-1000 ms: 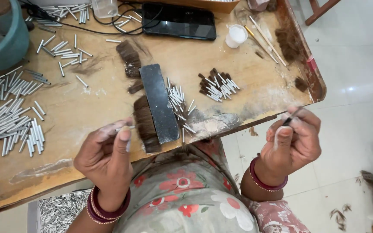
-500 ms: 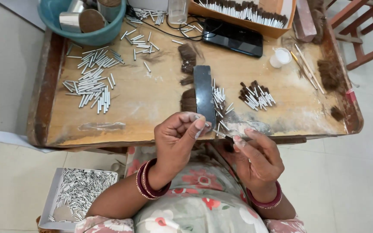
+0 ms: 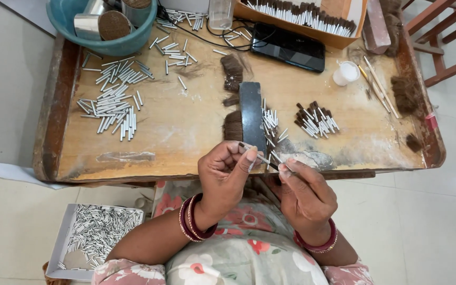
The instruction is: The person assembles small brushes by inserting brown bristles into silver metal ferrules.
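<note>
Left hand (image 3: 222, 177) curled into a loose fist just off the near edge of the worn wooden worktop (image 3: 186, 126), thumb and forefinger pressed together, pinching one end of a thin silver metal tube with a dark tuft at its tip (image 3: 259, 157). Right hand (image 3: 304, 192) close beside it, fingers pressed together on the other end of the same tube (exact grip partly hidden by the knuckles). Tube held nearly level between the two hands, above the lap and the worktop's near edge. Red bangles on both wrists.

Directly beyond the hands, a dark flat rectangular block (image 3: 251, 113) lying on the worktop, with brown hair tufts (image 3: 233, 124) against its left side and a few loose silver tubes along its right. Further right, a small pile of finished tubes with dark brown tips (image 3: 316, 119). At far left, a spread heap of plain silver tubes (image 3: 113, 105); behind it a teal plastic basin (image 3: 101, 26) holding metal cans. At the back, a black phone (image 3: 288, 46), a cardboard box of tipped tubes (image 3: 302, 16) and a small white round lid (image 3: 347, 72). On the floor at lower left, a white tray full of silver tubes (image 3: 93, 240).
</note>
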